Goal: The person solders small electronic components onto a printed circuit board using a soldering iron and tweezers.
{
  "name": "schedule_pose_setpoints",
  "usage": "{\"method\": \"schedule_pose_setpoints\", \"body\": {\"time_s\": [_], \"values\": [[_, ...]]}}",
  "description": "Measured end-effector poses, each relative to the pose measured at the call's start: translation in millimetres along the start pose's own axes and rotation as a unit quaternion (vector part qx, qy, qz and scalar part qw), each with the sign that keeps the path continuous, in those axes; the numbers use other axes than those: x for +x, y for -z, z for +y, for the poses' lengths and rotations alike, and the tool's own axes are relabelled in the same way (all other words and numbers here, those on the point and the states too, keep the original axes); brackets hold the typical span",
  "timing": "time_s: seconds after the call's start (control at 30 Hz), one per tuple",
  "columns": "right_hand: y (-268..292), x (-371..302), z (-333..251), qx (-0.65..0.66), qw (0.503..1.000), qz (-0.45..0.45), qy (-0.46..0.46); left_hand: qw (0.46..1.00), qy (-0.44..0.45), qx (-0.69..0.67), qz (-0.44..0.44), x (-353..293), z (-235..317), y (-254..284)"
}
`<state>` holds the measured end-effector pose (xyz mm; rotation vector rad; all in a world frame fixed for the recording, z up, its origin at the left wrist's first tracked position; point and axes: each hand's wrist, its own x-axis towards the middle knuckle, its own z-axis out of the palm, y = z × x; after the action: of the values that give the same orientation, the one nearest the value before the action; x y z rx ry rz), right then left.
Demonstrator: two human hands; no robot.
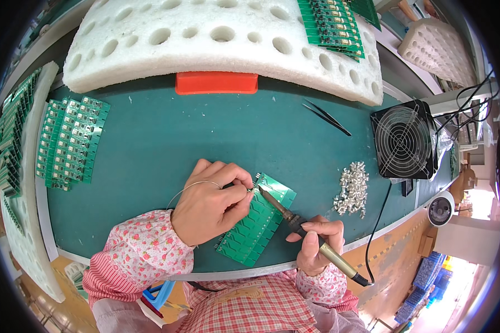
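Note:
My right hand (320, 244) is closed around the handle of a soldering iron (332, 256). The iron's tip rests at the upper edge of a green circuit board (255, 227), which lies tilted on the green mat. My left hand (214, 201) pinches a thin solder wire (190, 189) beside that tip; the wire loops back over the hand. Something small and dark shows at the left fingertips, partly hidden. Right of the board lies a pile of small silvery parts (351, 190).
White foam blocks with holes (205, 53) stand at the back, green boards (333, 28) on top, above a red bin (216, 83). Tweezers (328, 117) lie near a black fan (403, 141). More assembled boards (72, 141) sit at left. The iron's cord (379, 222) runs right.

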<state>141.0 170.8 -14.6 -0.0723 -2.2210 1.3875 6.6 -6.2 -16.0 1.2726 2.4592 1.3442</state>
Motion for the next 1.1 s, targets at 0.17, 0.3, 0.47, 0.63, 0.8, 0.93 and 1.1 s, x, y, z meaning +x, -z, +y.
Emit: {"method": "schedule_pose_setpoints", "body": {"time_s": [0.17,0.3,0.47,0.63,0.8,0.93,1.1], "values": [[4.2,-1.0,3.3,0.006,1.000,0.009,0.018,1.000,-0.001,0.000,0.001,-0.3,-0.1,0.0],[1.2,-1.1,-3.1,0.011,0.999,0.037,-0.016,1.000,-0.001,-0.012,0.018,-0.9,-1.5,-2.6],[3.2,-0.5,0.3,-0.008,1.000,-0.003,0.002,1.000,0.001,-0.005,0.003,1.1,1.1,0.2],[1.5,3.3,-3.9,-0.006,1.000,-0.016,-0.010,1.000,-0.001,0.002,0.006,1.6,0.5,-1.5],[3.7,4.2,-3.7,-0.016,0.999,-0.029,-0.005,1.000,-0.007,0.010,0.000,3.2,-0.4,-2.0],[4.7,3.8,-2.5,-0.010,0.999,-0.040,-0.002,1.000,-0.008,0.013,0.003,2.9,-0.9,-2.8],[3.1,2.1,-0.2,0.006,1.000,-0.005,0.000,1.000,-0.008,0.013,0.017,2.9,-0.2,-3.9]]}}
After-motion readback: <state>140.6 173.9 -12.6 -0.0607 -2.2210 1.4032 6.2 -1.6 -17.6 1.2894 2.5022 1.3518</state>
